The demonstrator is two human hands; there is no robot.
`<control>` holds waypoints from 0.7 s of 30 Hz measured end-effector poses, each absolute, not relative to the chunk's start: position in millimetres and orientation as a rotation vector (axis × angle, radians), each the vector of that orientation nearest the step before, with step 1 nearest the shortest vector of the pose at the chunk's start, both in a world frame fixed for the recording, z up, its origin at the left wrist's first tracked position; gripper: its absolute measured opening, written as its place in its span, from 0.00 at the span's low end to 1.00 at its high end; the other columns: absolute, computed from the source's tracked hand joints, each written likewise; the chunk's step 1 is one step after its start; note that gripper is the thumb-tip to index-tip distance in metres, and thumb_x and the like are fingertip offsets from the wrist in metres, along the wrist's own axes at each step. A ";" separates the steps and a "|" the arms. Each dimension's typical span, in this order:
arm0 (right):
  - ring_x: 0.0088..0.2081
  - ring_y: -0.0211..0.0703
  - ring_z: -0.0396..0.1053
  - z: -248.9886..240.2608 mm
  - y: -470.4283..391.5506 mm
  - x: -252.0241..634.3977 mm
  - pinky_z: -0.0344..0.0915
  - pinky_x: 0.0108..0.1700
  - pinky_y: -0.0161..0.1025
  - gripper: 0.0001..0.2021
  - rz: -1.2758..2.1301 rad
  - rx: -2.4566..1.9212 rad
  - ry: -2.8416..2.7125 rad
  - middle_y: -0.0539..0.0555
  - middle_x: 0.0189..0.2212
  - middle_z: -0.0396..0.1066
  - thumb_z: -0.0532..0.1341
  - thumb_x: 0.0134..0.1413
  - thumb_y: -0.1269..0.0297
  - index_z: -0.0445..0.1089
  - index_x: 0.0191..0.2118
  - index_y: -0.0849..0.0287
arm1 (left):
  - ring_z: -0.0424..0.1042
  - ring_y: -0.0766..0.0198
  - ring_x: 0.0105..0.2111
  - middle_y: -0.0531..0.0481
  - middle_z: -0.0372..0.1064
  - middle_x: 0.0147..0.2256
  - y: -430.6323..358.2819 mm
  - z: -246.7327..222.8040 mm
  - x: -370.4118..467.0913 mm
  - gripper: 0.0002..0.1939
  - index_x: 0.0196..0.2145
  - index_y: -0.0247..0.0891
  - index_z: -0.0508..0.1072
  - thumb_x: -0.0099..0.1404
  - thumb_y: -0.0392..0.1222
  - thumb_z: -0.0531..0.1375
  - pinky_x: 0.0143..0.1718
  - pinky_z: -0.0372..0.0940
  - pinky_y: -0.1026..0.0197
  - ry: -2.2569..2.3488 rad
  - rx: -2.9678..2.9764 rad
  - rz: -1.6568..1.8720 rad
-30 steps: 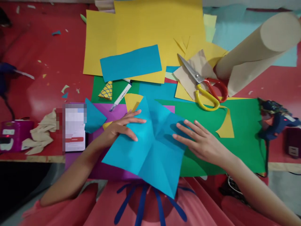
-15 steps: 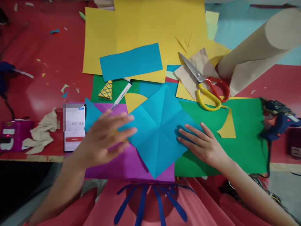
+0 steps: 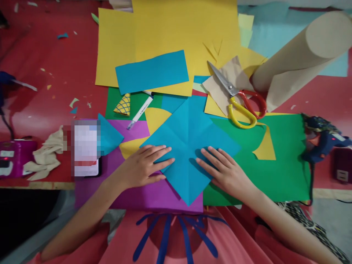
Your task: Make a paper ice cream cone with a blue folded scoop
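Blue paper (image 3: 188, 145) tops sheets (image 3: 288, 176) on a red table (image 3: 68, 69) beneath outspread hands (image 3: 224, 168) gripping nothing.

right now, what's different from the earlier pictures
The creased blue sheet has moved forward and turned; its near corner now lies over the purple paper. The left hand, which looked raised half a second ago, is back down on the sheet's left side. The right hand stays on its right side; the scissors, marker and paper roll are as before.

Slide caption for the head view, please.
Left hand and right hand on a creased blue paper sheet, red-and-yellow-handled scissors lying beyond.
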State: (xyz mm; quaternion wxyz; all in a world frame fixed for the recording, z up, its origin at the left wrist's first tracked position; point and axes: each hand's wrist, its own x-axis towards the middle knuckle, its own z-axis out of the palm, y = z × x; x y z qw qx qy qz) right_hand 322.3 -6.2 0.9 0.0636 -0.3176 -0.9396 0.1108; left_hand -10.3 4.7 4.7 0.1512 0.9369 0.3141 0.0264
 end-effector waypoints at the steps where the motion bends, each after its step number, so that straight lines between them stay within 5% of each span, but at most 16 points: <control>1: 0.65 0.57 0.56 0.1 -7.5 319.7 0.61 0.61 0.56 0.24 0.340 -0.955 -2.842 0.58 0.64 0.60 0.53 0.64 0.69 0.58 0.65 0.56 | 0.64 0.50 0.58 0.42 0.62 0.61 5.1 4.1 -10.0 0.28 0.61 0.45 0.65 0.67 0.56 0.56 0.56 0.59 0.49 0.876 2.702 0.113; 5: 0.64 0.56 0.58 -1.8 -6.7 317.0 0.62 0.60 0.55 0.21 0.403 -0.934 -2.813 0.58 0.62 0.63 0.49 0.67 0.67 0.61 0.63 0.61 | 0.64 0.48 0.57 0.38 0.65 0.59 4.3 3.3 -7.4 0.37 0.60 0.37 0.66 0.63 0.65 0.55 0.56 0.59 0.48 0.806 2.728 0.196; 8: 0.62 0.56 0.62 3.2 -5.4 317.5 0.65 0.58 0.55 0.21 0.456 -0.879 -2.805 0.59 0.59 0.67 0.47 0.68 0.66 0.63 0.62 0.63 | 0.68 0.54 0.53 0.44 0.70 0.55 1.2 3.1 -7.9 0.20 0.57 0.41 0.69 0.69 0.41 0.55 0.53 0.61 0.52 0.846 2.737 0.223; 10: 0.61 0.57 0.64 8.4 -5.4 317.6 0.68 0.55 0.55 0.21 0.499 -0.849 -2.814 0.59 0.59 0.68 0.47 0.68 0.66 0.63 0.62 0.62 | 0.70 0.57 0.49 0.47 0.72 0.52 -1.0 3.7 -10.6 0.20 0.56 0.42 0.70 0.68 0.33 0.52 0.52 0.62 0.53 0.853 2.683 0.244; 17: 0.56 0.51 0.69 19.0 2.1 319.5 0.71 0.50 0.48 0.22 0.898 -0.913 -2.690 0.60 0.56 0.70 0.46 0.69 0.61 0.61 0.62 0.62 | 0.72 0.63 0.49 0.49 0.73 0.51 -0.8 8.5 -16.7 0.14 0.46 0.40 0.73 0.72 0.38 0.49 0.50 0.65 0.59 0.911 2.277 0.264; 21: 0.40 0.44 0.75 13.6 15.6 315.0 0.71 0.42 0.39 0.17 1.118 -1.170 -2.374 0.58 0.38 0.78 0.50 0.67 0.58 0.74 0.42 0.61 | 0.75 0.64 0.40 0.50 0.77 0.37 4.7 9.5 -10.4 0.16 0.34 0.38 0.73 0.72 0.46 0.49 0.42 0.68 0.63 1.196 2.047 0.267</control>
